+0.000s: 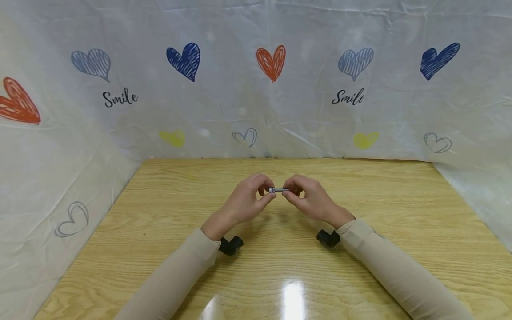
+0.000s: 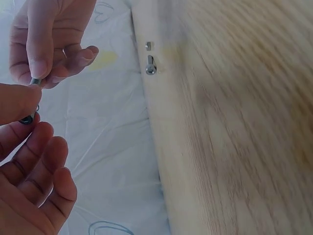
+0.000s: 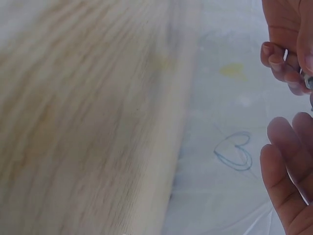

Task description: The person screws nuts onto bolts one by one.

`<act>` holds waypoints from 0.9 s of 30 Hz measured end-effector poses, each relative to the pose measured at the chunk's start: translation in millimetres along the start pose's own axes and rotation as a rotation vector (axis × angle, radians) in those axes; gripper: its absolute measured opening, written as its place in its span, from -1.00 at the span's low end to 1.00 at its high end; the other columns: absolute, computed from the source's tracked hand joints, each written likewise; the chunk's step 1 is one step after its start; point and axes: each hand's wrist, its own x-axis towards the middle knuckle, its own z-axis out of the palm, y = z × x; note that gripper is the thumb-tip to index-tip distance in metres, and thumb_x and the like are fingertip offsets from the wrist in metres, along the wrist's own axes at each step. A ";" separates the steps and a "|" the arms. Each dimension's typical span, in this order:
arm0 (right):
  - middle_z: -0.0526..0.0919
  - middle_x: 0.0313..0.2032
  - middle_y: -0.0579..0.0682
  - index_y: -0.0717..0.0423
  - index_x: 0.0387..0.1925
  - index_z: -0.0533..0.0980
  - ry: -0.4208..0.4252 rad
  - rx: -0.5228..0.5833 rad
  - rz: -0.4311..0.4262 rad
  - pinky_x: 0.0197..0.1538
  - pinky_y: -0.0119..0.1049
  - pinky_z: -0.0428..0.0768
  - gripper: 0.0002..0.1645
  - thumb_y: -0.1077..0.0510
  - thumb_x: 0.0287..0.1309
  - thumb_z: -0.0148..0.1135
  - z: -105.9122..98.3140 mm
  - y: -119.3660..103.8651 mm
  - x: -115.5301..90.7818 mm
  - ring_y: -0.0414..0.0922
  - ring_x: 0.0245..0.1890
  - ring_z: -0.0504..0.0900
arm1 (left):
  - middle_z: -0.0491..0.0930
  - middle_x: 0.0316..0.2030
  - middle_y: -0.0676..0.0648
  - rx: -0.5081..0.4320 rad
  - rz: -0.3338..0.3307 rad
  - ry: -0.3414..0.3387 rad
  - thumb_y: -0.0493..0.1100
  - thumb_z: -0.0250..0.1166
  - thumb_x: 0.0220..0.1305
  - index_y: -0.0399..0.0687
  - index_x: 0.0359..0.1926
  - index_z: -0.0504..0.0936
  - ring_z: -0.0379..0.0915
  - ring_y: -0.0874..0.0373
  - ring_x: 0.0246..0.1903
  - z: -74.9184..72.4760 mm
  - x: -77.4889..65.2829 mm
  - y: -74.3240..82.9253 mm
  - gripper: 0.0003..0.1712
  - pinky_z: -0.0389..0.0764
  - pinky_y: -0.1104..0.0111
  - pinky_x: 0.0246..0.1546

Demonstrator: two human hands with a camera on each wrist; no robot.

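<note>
Between the fingertips of both hands, a small metal bolt [image 1: 278, 190] is held level above the table in the head view. My left hand [image 1: 246, 200] pinches its head end between thumb and fingers. At the threaded end, my right hand [image 1: 314, 199] pinches with thumb and forefinger. The left wrist view shows the dark bolt head [image 2: 26, 119] under the left thumb, and a short stretch of thread [image 2: 35, 81] at the right thumb tip. The remaining fingers of both hands curve loosely, and the fingers cover part of the bolt.
Another bolt [image 2: 151, 67] and a small nut [image 2: 148, 46] lie near the wooden table's far edge in the left wrist view. A white sheet [image 1: 224, 98] with printed hearts hangs behind the table [image 1: 160, 249]. Black devices [image 1: 231, 245] sit at both wrists.
</note>
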 end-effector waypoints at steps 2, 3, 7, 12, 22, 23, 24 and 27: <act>0.56 -0.39 -0.14 0.11 -0.23 0.54 -0.004 -0.006 0.005 -0.38 -0.33 0.53 -0.94 0.26 0.25 0.22 0.6 1.6 2.6 -0.28 -0.47 0.51 | 0.50 -0.31 0.02 0.000 -0.018 -0.017 -0.25 0.29 0.26 -0.07 -0.26 0.55 0.41 0.13 -0.38 -0.5 1.2 -2.7 -0.93 0.56 0.21 -0.32; 0.56 -0.39 -0.14 0.11 -0.23 0.54 -0.006 -0.008 0.010 -0.38 -0.33 0.53 -0.94 0.25 0.25 0.22 1.0 2.8 3.8 -0.28 -0.47 0.50 | 0.50 -0.31 0.03 0.004 -0.029 -0.025 -0.24 0.29 0.26 -0.06 -0.26 0.55 0.41 0.14 -0.38 -0.9 1.8 -4.1 -0.93 0.55 0.22 -0.32; 0.55 -0.39 -0.15 0.10 -0.24 0.54 -0.019 -0.013 0.037 -0.37 -0.30 0.53 -0.95 0.23 0.25 0.22 2.0 6.2 9.1 -0.26 -0.47 0.50 | 0.49 -0.32 0.04 0.023 -0.053 -0.044 -0.22 0.30 0.26 -0.06 -0.27 0.56 0.42 0.15 -0.39 -2.7 5.2 -9.7 -0.93 0.52 0.33 -0.34; 0.54 -0.41 -0.14 0.10 -0.24 0.54 -0.038 -0.029 0.074 -0.37 -0.27 0.53 -0.95 0.21 0.26 0.22 3.2 11.3 16.6 -0.24 -0.46 0.49 | 0.50 -0.32 0.02 0.040 -0.075 -0.053 -0.22 0.29 0.27 -0.07 -0.27 0.56 0.41 0.16 -0.40 -5.8 10.7 -15.1 -0.94 0.48 0.37 -0.36; 0.54 -0.42 -0.14 0.07 -0.25 0.54 -0.053 -0.069 0.082 -0.38 -0.34 0.49 -0.95 0.18 0.28 0.20 7.2 24.3 31.0 -0.25 -0.47 0.46 | 0.51 -0.35 0.02 0.041 -0.145 -0.065 -0.20 0.29 0.28 -0.06 -0.28 0.58 0.39 0.18 -0.42 -8.6 20.2 -32.3 -0.95 0.47 0.34 -0.39; 0.54 -0.42 -0.14 0.07 -0.26 0.54 -0.054 -0.068 0.082 -0.39 -0.33 0.48 -0.96 0.18 0.28 0.20 7.5 25.6 32.1 -0.24 -0.48 0.46 | 0.52 -0.35 0.02 0.036 -0.147 -0.068 -0.20 0.29 0.28 -0.07 -0.28 0.57 0.39 0.18 -0.42 -9.0 21.2 -33.4 -0.95 0.47 0.33 -0.39; 0.54 -0.43 -0.14 0.07 -0.26 0.54 -0.056 -0.068 0.084 -0.39 -0.33 0.48 -0.96 0.18 0.28 0.20 7.7 26.7 33.0 -0.24 -0.48 0.46 | 0.51 -0.35 0.02 0.034 -0.150 -0.071 -0.20 0.28 0.28 -0.07 -0.27 0.57 0.39 0.18 -0.42 -9.0 22.1 -34.7 -0.95 0.47 0.33 -0.39; 0.54 -0.44 -0.15 0.07 -0.26 0.54 -0.065 -0.078 0.105 -0.39 -0.33 0.48 -0.96 0.18 0.28 0.20 8.9 31.0 35.2 -0.24 -0.48 0.46 | 0.52 -0.34 0.02 0.033 -0.155 -0.081 -0.20 0.28 0.28 -0.06 -0.27 0.56 0.40 0.18 -0.41 -8.3 24.6 -39.6 -0.94 0.48 0.33 -0.38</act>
